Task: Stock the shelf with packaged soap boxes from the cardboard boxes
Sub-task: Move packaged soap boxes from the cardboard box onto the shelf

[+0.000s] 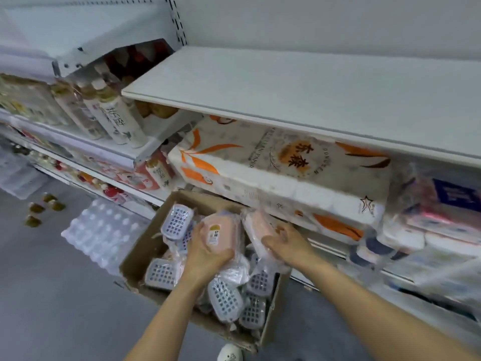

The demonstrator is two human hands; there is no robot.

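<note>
An open brown cardboard box (145, 254) with worn, soft edges is seen on the grey floor, just in front of the shelving. It is filled with soap boxes wrapped in thin, wrinkled, shiny plastic film. Several pale ones (226, 299) are shown with a lattice of small square holes and rounded corners.

A pink packaged soap box (221, 234), rounded and smooth under its film, is gripped by the left hand (205, 259) from below, with the fingers curled around its lower end. A small white label with a yellow mark and a barcode is stuck on it; the writing is too small to be read. A second pink packaged soap box (257, 230) is clasped from its right side by the right hand (289, 243), fingers bent around it. Both are held just above the box contents.

Above, a flat white metal shelf (299, 95) is seen. Under it a large soft pack of toilet paper (273, 168) is lying, white with orange leaves, printed with "DONGSEN", "PAPER" and Chinese characters. To the left, tall bottles (117, 121) with white labels and Chinese writing are standing tilted in the view. A film-wrapped pack of bottles (104, 230) is lying on the floor beside the box.
</note>
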